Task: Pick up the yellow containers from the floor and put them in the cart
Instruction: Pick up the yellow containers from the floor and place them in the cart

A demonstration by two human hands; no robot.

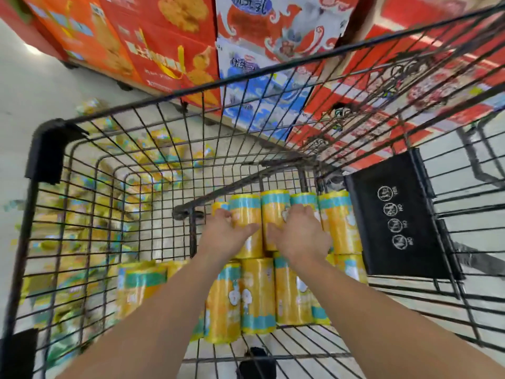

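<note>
Both hands in the cart: left hand and right hand, fingers curled on upright yellow containers in the back row. Seat them flush (more wait on the floor).

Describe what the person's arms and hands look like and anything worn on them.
Both forearms are bare up to the bottom edge of the picture: no sleeves show. The left hand and the right hand wear no gloves, and no watch, bracelet or ring is visible. The picture is slightly blurred, so small details such as thin rings cannot be ruled out.
</note>
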